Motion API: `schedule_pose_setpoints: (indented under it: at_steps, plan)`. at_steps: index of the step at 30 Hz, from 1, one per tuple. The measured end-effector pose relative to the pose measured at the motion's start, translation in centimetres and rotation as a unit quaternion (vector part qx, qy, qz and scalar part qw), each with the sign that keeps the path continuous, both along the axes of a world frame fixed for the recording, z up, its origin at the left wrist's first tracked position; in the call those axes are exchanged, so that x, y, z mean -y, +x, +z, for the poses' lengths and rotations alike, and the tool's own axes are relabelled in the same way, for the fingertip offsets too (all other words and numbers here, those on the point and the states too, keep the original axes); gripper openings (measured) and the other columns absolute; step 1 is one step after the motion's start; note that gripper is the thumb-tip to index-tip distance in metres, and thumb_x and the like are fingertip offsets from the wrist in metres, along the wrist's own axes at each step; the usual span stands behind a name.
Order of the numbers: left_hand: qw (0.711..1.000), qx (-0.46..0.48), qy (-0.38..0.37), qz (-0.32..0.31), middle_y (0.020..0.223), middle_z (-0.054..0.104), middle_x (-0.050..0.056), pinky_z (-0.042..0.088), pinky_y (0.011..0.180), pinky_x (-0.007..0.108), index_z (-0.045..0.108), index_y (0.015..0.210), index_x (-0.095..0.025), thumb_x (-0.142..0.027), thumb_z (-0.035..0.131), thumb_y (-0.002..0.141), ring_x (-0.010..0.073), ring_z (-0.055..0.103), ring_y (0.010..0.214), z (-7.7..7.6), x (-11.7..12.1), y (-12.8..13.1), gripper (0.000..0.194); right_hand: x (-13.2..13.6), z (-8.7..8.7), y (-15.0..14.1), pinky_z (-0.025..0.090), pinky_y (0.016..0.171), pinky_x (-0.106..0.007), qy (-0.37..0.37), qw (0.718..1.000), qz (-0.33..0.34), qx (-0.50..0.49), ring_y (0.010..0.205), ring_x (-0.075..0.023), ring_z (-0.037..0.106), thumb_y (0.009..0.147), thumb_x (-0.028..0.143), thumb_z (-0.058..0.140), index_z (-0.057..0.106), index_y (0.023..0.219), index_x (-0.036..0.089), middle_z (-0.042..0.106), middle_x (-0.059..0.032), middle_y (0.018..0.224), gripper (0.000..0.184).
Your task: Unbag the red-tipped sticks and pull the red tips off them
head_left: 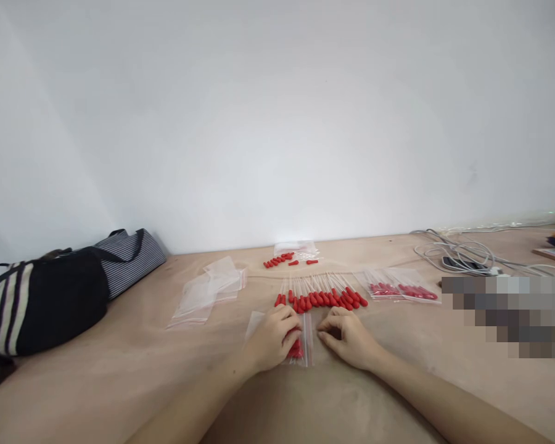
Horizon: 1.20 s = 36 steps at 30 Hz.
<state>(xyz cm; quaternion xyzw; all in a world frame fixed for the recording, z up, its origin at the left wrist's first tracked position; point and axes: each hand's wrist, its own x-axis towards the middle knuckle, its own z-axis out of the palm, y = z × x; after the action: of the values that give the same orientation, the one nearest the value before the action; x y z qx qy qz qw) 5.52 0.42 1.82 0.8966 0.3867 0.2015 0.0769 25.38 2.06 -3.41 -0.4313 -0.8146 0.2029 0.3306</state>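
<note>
My left hand (272, 338) rests with curled fingers on a small clear zip bag (301, 345) that holds red-capped droppers, pressing it against the tan table (120, 364). My right hand (349, 336) lies just right of the bag, fingers curled, fingertips at the bag's red zip edge. Just beyond both hands a row of several glass droppers with red bulbs (321, 296) lies on the table. Further back, loose red bulbs (284, 259) are scattered by an open clear bag (300, 249).
Empty clear zip bags (208, 290) lie to the left. Filled bags of red droppers (402, 287) lie to the right. A black and striped tote bag (50, 296) sits at far left. White cables and a phone (462, 256) lie at far right by the wall.
</note>
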Motion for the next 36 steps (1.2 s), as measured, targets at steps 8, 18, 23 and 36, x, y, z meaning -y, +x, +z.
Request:
schedule_pose_setpoints:
  at_steps: [8, 18, 23, 36]
  plan:
    - [0.999, 0.042, -0.03, 0.001, 0.1, 0.053, 0.004, 0.042, 0.084, 0.03, 0.056, 0.099, -0.02, -0.01, 0.046, 0.078, 0.0152, 0.051, 0.094, -1.2, -0.7, -0.4, 0.026, 1.3, 0.7, -1.3, 0.034, 0.071, -0.032, -0.028, 0.999, 0.015, 0.013, 0.076, -0.0156, 0.05, 0.068, 0.024, 0.06, 0.064, 0.084, 0.026, 0.056, -0.0005, 0.079, 0.017]
    - [0.998, -0.038, 0.034, -0.046, 0.108, 0.052, 0.006, 0.043, 0.082, 0.031, 0.063, 0.08, -0.021, -0.012, 0.047, 0.078, 0.0178, 0.051, 0.096, -1.0, -1.5, -0.8, 0.018, 1.9, 0.7, -1.5, 0.032, 0.067, -0.029, -0.007, 0.999, 0.043, 0.019, 0.074, -0.0145, 0.049, 0.071, 0.021, 0.056, 0.062, 0.088, 0.031, 0.055, 0.0011, 0.077, 0.021]
    - [0.991, 0.016, 0.083, -0.1, 0.086, 0.061, 0.004, 0.044, 0.075, 0.026, 0.061, 0.072, -0.017, -0.013, 0.048, 0.079, 0.0139, 0.054, 0.08, -1.7, -2.2, -0.9, 0.016, 2.0, 0.4, -1.5, 0.029, 0.066, -0.028, 0.043, 0.998, 0.031, 0.013, 0.071, -0.0133, 0.048, 0.072, 0.017, 0.055, 0.062, 0.081, 0.027, 0.056, 0.0011, 0.073, 0.016]
    - [0.99, 0.042, 0.091, -0.102, 0.078, 0.063, 0.005, 0.042, 0.069, 0.027, 0.058, 0.073, -0.015, -0.008, 0.039, 0.08, 0.0141, 0.052, 0.071, -2.6, -1.9, -0.5, 0.021, 1.0, 0.2, -2.2, 0.02, 0.061, -0.029, 0.36, 0.928, 0.073, 0.065, 0.064, -0.0118, 0.035, 0.078, 0.016, 0.049, 0.06, 0.076, 0.024, 0.051, 0.0018, 0.061, 0.014]
